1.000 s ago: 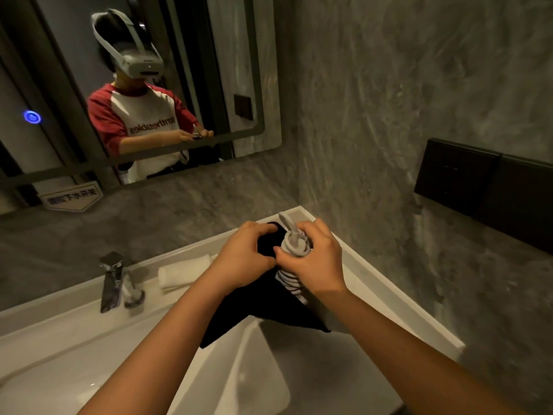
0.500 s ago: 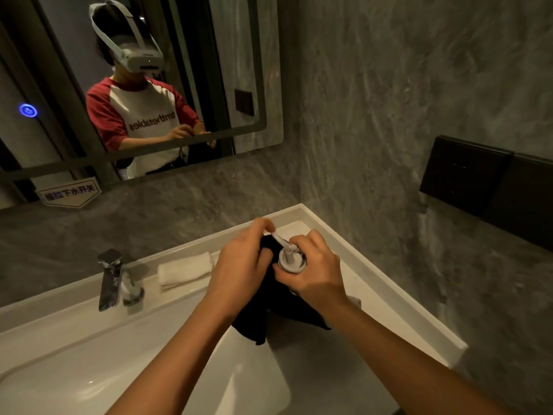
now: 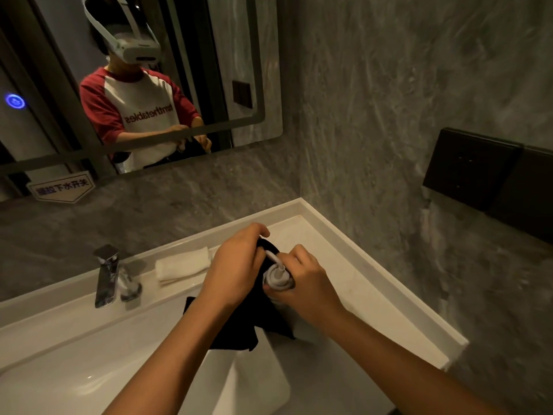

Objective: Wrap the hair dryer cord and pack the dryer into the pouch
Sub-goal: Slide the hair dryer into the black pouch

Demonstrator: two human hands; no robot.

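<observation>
A black cloth pouch point(image 3: 239, 327) hangs over the sink's right side, held up between both hands. My left hand point(image 3: 235, 266) pinches the pouch's upper rim. My right hand point(image 3: 305, 280) grips the white hair dryer point(image 3: 278, 278), whose round handle end and a short stub of white cord stick up out of the pouch mouth. The rest of the dryer and its wrapped cord are hidden inside the black fabric and behind my fingers.
A white basin point(image 3: 89, 363) fills the lower left, with a chrome tap point(image 3: 105, 275) and a folded white towel point(image 3: 182, 266) on the ledge behind. Grey stone walls meet at the corner. A black socket panel point(image 3: 469, 169) is on the right wall, and a mirror point(image 3: 209, 70) hangs above.
The dryer has sunk deeper into the pouch: its coiled cord showed a second ago, now only the handle end shows. My left hand has pulled the pouch rim upward.
</observation>
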